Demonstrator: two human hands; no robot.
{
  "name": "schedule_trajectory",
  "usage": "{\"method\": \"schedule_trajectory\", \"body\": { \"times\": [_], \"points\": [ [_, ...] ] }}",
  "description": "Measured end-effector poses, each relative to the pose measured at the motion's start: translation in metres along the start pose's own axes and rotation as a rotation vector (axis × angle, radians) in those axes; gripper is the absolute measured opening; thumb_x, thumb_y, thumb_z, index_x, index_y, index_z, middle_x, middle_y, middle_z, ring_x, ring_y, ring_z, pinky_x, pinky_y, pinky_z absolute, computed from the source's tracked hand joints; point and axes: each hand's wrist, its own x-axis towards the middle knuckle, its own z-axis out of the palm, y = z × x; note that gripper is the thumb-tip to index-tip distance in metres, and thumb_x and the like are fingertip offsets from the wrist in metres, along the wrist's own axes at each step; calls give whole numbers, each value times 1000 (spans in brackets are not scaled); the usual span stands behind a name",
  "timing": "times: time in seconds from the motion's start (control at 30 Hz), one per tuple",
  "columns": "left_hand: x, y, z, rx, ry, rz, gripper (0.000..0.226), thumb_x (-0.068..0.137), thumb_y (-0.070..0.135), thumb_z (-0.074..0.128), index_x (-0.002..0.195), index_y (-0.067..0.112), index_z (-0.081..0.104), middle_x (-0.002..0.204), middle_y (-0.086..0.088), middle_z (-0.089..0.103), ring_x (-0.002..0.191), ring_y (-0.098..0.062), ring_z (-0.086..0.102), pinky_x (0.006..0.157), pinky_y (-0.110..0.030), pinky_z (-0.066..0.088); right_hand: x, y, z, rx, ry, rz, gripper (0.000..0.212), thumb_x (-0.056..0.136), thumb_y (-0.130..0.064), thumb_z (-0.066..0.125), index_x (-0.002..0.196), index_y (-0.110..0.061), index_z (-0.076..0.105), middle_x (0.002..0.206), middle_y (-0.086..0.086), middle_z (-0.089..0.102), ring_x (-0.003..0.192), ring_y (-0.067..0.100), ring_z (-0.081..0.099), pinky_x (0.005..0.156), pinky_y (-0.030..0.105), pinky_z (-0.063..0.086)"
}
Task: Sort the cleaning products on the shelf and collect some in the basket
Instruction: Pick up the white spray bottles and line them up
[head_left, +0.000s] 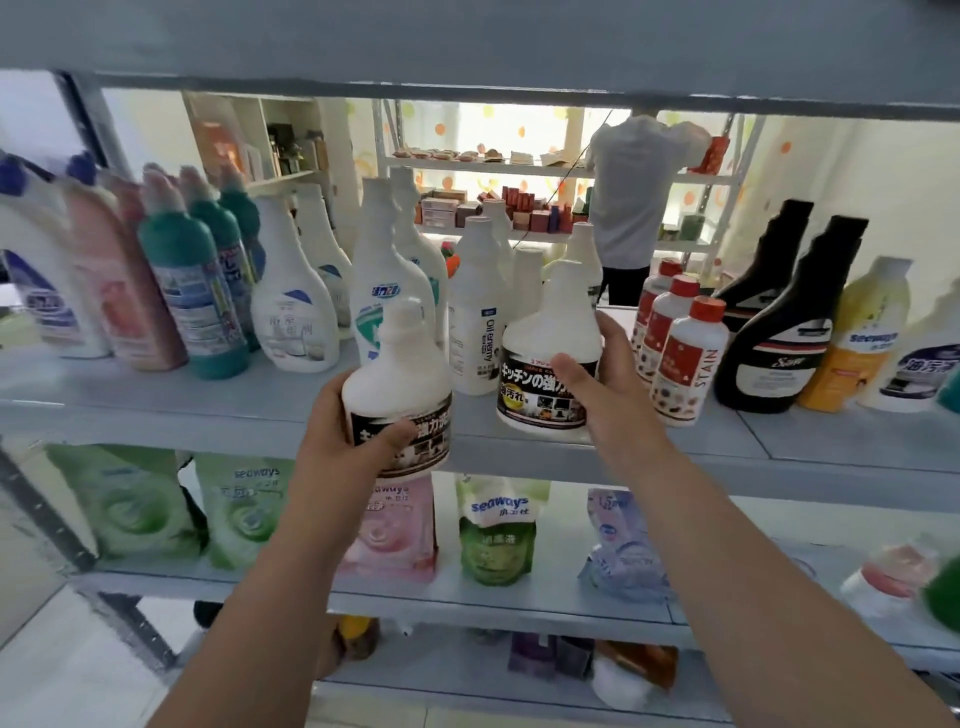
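My left hand (340, 434) grips a white bottle with a black label (397, 387), held in the air in front of the shelf's (208, 410) edge. My right hand (605, 387) grips a second white bottle with the same black label (548, 364), which stands at or just above the shelf board. Both bottles are upright. No basket shows in this view.
Rows of bottles fill the shelf: green-capped ones (195, 291) at left, white ones (478, 312) in the middle, red-capped stain removers (688, 364) and black bottles (774, 332) at right. Refill pouches (496, 530) stand on the lower board. A person (631, 202) stands behind the rack.
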Motion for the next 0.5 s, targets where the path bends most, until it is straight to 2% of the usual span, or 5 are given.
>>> {"method": "schedule_trajectory", "body": {
  "times": [0.13,0.2,0.27,0.4,0.5],
  "points": [
    [-14,-10,-23,-125,-36,-56,67,63,45,85,125,47,60,122,6,73,112,-20,71,94,-55,57,12,3,2,-90,-90,2,56,75,-53,80,124,-62,55,137,-12,59,121,3,62,92,22,56],
    [-20,-15,-31,-131,-54,-68,72,62,44,87,129,42,60,123,3,72,114,-24,70,97,-59,54,17,5,3,-93,-86,19,58,74,-50,80,127,-58,56,138,-5,56,121,12,64,94,30,58],
    [-26,-19,-35,-121,-69,-71,71,61,45,87,127,42,61,121,3,73,112,-24,70,96,-59,55,22,8,4,-82,-94,42,56,79,-44,80,128,-57,57,139,-1,55,122,16,64,97,34,57],
    [-38,-24,-36,-155,-105,-87,68,60,43,88,124,43,63,120,1,73,111,-25,71,95,-56,56,21,14,3,-143,-120,38,56,99,-18,68,138,-54,50,138,-18,56,117,-10,60,91,17,52],
    [-47,-23,-35,-158,-122,-93,68,61,47,88,123,46,62,121,3,73,111,-21,71,94,-51,57,16,21,3,-227,-109,53,65,100,-17,67,150,-48,39,140,-27,52,122,-13,54,103,25,47]
  ]
}}
